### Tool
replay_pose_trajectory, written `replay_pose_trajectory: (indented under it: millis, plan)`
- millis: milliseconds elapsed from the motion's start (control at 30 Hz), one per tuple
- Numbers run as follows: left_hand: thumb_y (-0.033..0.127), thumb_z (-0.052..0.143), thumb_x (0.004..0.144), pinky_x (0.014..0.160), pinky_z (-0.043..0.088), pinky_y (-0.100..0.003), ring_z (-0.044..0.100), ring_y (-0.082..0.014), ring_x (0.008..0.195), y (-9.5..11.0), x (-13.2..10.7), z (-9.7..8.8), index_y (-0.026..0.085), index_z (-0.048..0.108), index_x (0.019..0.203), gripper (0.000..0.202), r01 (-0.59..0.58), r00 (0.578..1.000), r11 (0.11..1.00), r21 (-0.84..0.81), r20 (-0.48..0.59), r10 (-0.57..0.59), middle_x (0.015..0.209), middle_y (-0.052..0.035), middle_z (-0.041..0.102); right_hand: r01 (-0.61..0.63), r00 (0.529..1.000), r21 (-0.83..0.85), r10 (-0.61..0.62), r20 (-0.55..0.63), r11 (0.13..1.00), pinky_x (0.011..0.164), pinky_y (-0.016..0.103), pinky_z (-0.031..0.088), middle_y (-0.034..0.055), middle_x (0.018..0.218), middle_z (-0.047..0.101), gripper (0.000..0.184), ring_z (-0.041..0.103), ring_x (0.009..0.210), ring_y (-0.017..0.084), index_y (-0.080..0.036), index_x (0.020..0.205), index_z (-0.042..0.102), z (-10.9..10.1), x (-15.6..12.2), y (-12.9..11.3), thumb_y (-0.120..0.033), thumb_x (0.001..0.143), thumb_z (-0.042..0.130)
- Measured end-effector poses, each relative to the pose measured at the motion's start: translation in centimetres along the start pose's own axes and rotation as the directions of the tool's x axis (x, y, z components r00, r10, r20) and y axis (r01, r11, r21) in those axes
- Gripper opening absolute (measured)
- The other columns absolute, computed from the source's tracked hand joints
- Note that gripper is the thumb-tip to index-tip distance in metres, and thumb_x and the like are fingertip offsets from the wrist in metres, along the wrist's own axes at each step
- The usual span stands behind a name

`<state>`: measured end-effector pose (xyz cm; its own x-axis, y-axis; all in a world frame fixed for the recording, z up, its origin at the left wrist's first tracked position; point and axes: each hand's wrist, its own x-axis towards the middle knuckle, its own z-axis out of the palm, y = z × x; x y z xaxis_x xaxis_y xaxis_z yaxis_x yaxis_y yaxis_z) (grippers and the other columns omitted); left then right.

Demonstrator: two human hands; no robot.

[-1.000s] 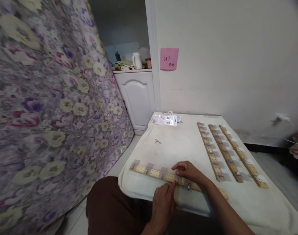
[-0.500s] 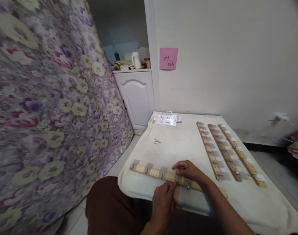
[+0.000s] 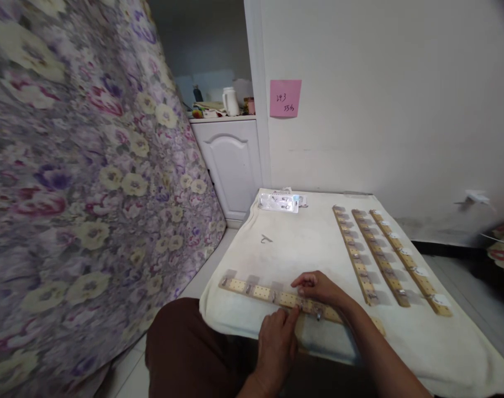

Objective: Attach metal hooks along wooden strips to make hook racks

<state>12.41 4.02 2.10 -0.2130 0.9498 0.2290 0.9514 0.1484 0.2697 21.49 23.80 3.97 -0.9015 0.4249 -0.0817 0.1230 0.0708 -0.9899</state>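
Note:
A narrow wooden strip with small holes lies across the near part of the table. Several small shiny metal pieces stand along it, each with a clear, see-through piece behind. My left hand is at the strip's front edge, its fingers curled and the index fingertip touching one metal piece. What those fingers grip, if anything, is hidden. Above the strip, my right hand reaches in from the right, fingers bent and apart around the same piece. Another metal piece hangs at the front edge beside it.
Three similar strips with fittings lie on the right of the cloth-covered table. A small grey Y-shaped piece lies left of centre. Clear packages rest at the back. A floral curtain hangs left.

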Motion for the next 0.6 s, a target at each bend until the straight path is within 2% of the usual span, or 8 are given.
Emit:
replay_pose_trajectory:
  millis: [400, 600]
  plan:
    - [0.005, 0.045, 0.074, 0.070, 0.040, -0.035, 0.052, -0.0214, 0.084, 0.24, 0.22, -0.43, 0.025, 0.042, 0.132, 0.061, 0.009, 0.999, 0.999, 0.037, 0.034, -0.010, 0.094, -0.0055, 0.056, 0.033, 0.999, -0.045, -0.032, 0.029, 0.998, 0.057, 0.023, 0.035, -0.0010, 0.070, 0.060, 0.026, 0.049, 0.062, 0.011, -0.016, 0.093, 0.068, -0.10, -0.19, 0.07, -0.030, 0.071, 0.065]
    - [0.005, 0.045, 0.075, 0.069, 0.040, -0.034, 0.052, -0.0207, 0.082, 0.20, 0.29, -0.45, 0.025, 0.040, 0.133, 0.062, 0.004, 0.999, 0.998, 0.061, 0.045, -0.007, 0.095, -0.0052, 0.056, -0.007, 1.000, -0.059, 0.008, 0.021, 0.998, 0.058, 0.023, 0.037, -0.0016, 0.070, 0.059, 0.028, 0.051, 0.063, 0.011, -0.016, 0.093, 0.066, 0.09, -0.24, -0.15, -0.021, 0.066, 0.066]
